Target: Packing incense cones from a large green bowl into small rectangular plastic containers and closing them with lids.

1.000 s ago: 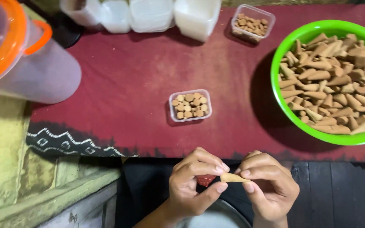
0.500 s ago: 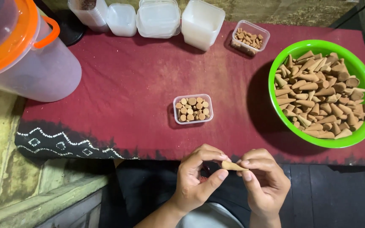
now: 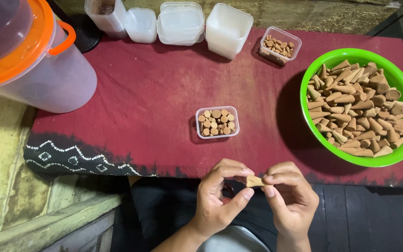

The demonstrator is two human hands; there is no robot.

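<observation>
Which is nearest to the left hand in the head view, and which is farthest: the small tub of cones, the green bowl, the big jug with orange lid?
From the left hand:
1. Small tub of cones, just beyond it, mid-cloth.
2. Green bowl, to the right.
3. Big jug, far left corner.

I see the small tub (image 3: 217, 122) of cones in the middle of the cloth (image 3: 141, 98). Right of the tub sits the big bowl (image 3: 309, 74). Left of it stands the jug (image 3: 33, 60). Behind it are stacked tubs (image 3: 229, 28). My hands (image 3: 220, 200) are in front of it
</observation>
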